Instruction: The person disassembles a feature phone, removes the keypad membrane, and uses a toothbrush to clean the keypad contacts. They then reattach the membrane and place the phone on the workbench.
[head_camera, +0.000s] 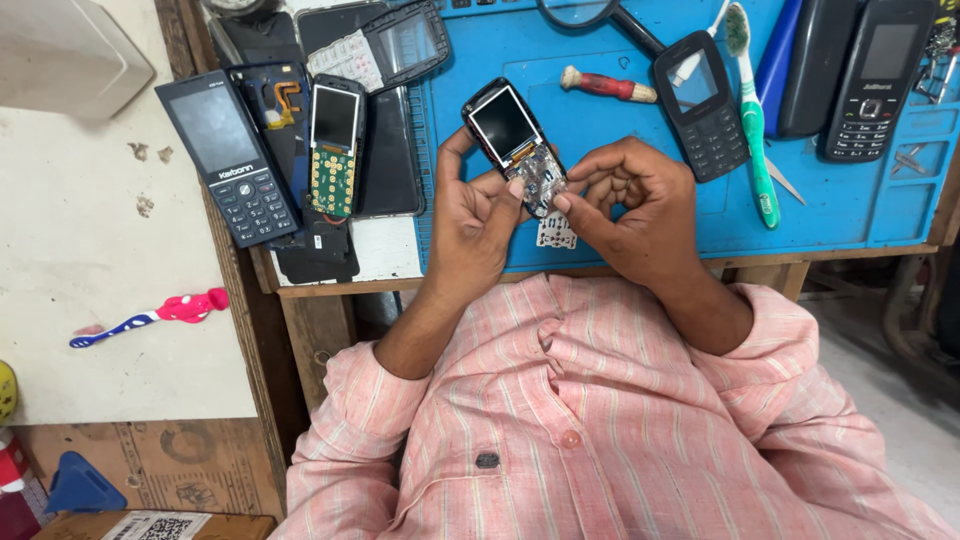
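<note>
A stripped keypad phone, black-framed screen above a bare circuit board, is held over the blue work mat. My left hand grips its lower left side, thumb against the board. My right hand pinches the board's lower right edge with thumb and forefinger. A white keypad membrane lies on the mat just under my hands.
On the mat lie a red-handled tool, a black keypad phone, a green toothbrush, another black phone and tweezers. At left sit a dark keypad phone, an opened phone with a green board and loose covers.
</note>
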